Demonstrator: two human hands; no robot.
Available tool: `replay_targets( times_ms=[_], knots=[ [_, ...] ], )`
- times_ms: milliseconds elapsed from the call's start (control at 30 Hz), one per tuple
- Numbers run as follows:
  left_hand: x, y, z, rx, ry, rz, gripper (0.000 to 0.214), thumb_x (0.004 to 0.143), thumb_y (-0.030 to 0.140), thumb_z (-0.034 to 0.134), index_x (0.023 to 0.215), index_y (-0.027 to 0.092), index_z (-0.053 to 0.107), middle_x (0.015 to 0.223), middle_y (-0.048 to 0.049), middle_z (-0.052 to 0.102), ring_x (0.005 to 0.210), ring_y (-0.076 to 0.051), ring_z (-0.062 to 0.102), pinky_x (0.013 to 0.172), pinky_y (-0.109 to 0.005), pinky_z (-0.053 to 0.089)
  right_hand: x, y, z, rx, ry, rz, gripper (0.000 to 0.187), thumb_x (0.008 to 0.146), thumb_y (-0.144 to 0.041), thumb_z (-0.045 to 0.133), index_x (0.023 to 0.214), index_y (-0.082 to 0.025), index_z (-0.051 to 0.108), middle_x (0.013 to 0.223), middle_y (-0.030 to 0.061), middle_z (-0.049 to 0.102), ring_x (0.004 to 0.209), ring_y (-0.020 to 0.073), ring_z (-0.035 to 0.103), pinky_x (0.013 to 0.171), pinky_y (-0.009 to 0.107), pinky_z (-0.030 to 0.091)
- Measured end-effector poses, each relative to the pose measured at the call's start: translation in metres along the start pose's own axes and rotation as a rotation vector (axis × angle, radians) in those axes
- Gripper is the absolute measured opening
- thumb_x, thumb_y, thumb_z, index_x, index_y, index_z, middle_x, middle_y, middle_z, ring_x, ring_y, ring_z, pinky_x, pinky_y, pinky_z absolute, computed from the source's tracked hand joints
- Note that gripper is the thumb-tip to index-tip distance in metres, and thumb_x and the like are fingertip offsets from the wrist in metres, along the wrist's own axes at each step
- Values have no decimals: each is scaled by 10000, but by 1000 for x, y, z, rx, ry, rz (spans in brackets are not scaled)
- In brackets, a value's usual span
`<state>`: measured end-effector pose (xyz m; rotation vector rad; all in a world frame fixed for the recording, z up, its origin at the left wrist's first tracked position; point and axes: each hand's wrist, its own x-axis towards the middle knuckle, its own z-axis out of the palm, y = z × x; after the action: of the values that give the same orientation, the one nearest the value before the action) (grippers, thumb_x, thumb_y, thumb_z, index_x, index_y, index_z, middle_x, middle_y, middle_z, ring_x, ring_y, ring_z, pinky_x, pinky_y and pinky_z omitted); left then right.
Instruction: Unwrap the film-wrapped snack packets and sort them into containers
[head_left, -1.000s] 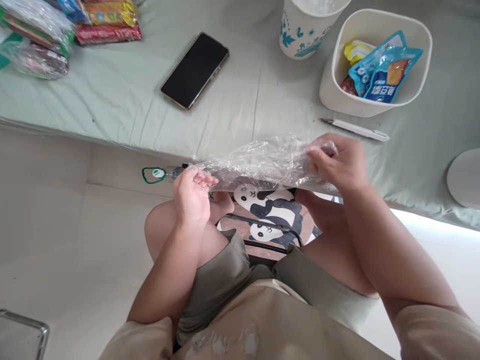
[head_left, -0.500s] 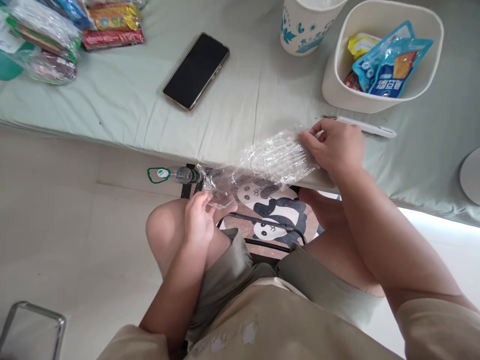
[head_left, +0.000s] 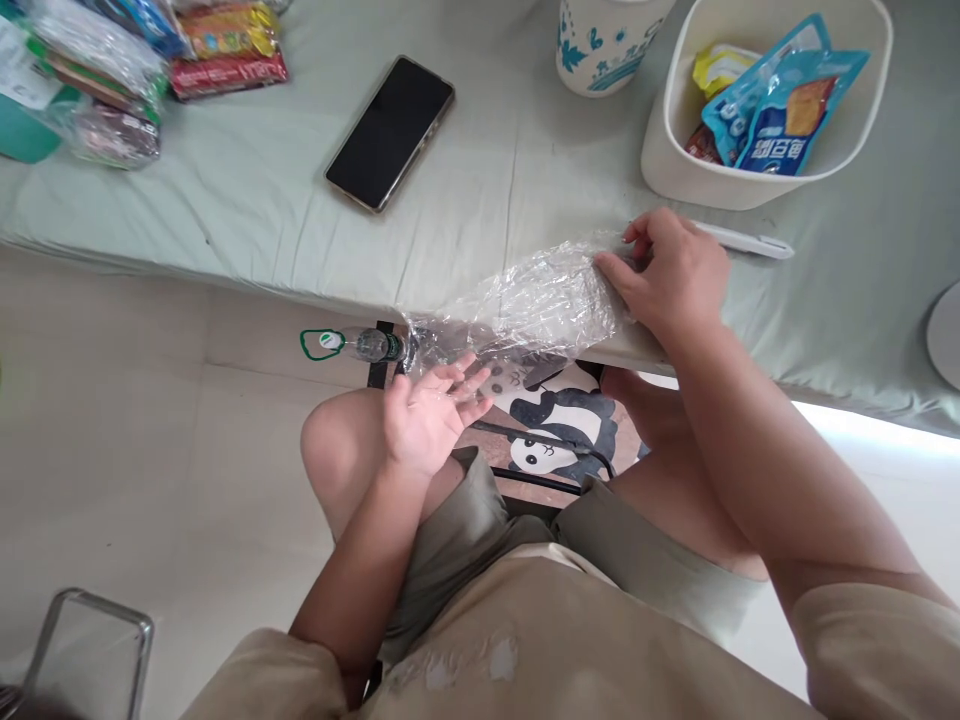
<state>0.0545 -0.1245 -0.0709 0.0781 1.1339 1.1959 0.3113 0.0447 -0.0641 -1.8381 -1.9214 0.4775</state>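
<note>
A crumpled sheet of clear plastic wrap (head_left: 536, 300) hangs over the front edge of the green-covered table (head_left: 247, 210). My right hand (head_left: 671, 275) pinches its right end on the tabletop, fingers closed. My left hand (head_left: 435, 410) is below the wrap's left end, above my left knee, palm up with fingers spread and nothing held; its fingertips are just under the loose plastic.
A black phone (head_left: 390, 133) lies on the table, a patterned paper cup (head_left: 604, 45) and a white tub (head_left: 660, 150) of snack packets (head_left: 780, 110) behind. A white pen (head_left: 750, 242) lies by my right hand. Snack packs (head_left: 112, 70) sit far left. A bottle (head_left: 352, 345) lies under the table edge.
My left hand let go of the wrap's left end, dropped toward my knee and opened. My right hand drew the wrap's right end up onto the table.
</note>
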Motion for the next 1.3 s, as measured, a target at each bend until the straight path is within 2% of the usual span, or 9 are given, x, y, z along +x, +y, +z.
replay_targets(
  times_ms=[133,433,567,700,900,1000,1100,1200,1300],
  knots=[
    [-1,8,-2,104,226,66,264,508,225,956,635,161,733,932,-45,756,828,-131,709,652,-194,565,-1,-2,0,-22,-7,3,191,800,-321,750,894,-246,602,843,65,648,856,280,641,738,396,467],
    [-8,29,-8,139,320,370,183,472,59,808,536,165,673,688,10,651,645,-52,600,520,-118,451,-2,15,3,82,200,-194,165,870,-382,729,939,-272,628,873,70,658,786,236,579,773,418,493],
    [-9,29,-3,80,375,335,190,469,46,794,567,177,697,717,9,688,643,-60,622,504,-115,469,-35,-4,-10,155,363,-670,230,939,-479,653,1051,-278,636,956,100,645,898,277,596,842,472,448],
    [-12,28,0,71,365,316,207,474,21,801,588,169,711,731,4,705,640,-61,649,496,-104,491,-71,-26,7,-22,103,-989,162,983,-383,629,1118,-292,635,1122,43,727,1028,253,648,876,457,428],
    [-18,60,-20,86,319,501,236,513,-17,801,599,188,723,726,27,712,588,-41,625,466,-99,484,-72,-29,20,56,155,-876,145,983,-169,602,911,-293,583,921,-42,747,885,166,684,797,389,457],
    [-10,69,-36,99,255,614,275,530,19,875,676,217,751,813,38,734,653,-43,626,525,-110,519,-67,-27,2,421,44,-776,101,965,-177,620,931,-272,612,884,-9,727,822,158,683,736,357,502],
    [9,59,-37,350,55,514,380,583,235,972,924,256,805,1042,-29,759,936,-144,716,722,-203,613,-66,-31,-23,817,-102,-505,102,981,-267,665,885,-248,634,855,9,706,771,143,684,679,315,537],
    [28,43,-11,871,-241,576,757,689,409,938,1387,326,657,1538,-105,579,1454,-323,550,1140,-458,551,-64,-38,-45,1078,-190,-201,227,964,-410,728,844,-240,637,826,3,703,629,111,648,557,279,513],
    [40,37,38,1286,-517,841,1089,701,461,943,1625,330,382,1730,-142,350,1624,-410,302,1299,-595,355,-59,-44,-58,1247,-247,45,325,855,-497,832,811,-246,630,774,-19,689,519,92,586,465,262,467]
  ],
)
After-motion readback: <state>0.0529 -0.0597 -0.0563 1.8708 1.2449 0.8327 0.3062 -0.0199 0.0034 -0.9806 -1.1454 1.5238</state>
